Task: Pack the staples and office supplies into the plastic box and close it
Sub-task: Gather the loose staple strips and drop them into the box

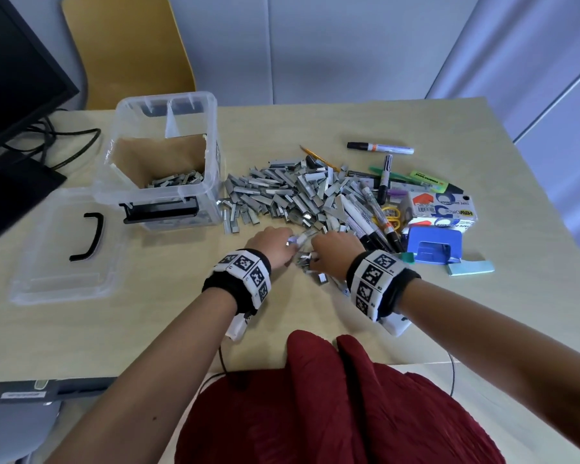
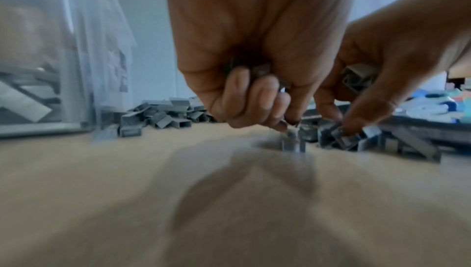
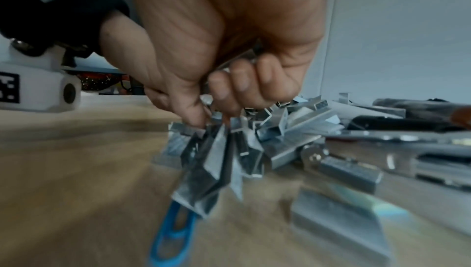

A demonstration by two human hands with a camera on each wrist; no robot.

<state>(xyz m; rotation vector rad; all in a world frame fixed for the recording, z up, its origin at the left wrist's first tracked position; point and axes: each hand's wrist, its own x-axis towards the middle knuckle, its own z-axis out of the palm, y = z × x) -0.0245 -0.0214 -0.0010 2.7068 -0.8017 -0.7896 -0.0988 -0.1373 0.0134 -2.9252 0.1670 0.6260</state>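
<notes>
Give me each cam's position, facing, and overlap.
Head: on the head, looking down at the table; both forearms, left hand, right hand gathering staples beside the plastic box.
Left wrist: low, along that hand, fingers curled on staples; box at left.
Right wrist: low, along its hand gripping staples.
Shared: left wrist view also shows the right hand.

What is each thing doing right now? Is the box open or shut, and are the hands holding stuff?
plastic box: open, a few staples inside.
lid: off, flat on the table left of the box.
staple pile: loose on the table, outside the box.
left hand: fingers curled, holds staples.
right hand: fingers curled, grips a bunch of staples.
markers: capped, lying on the table.
hole punch: on the table, untouched.
</notes>
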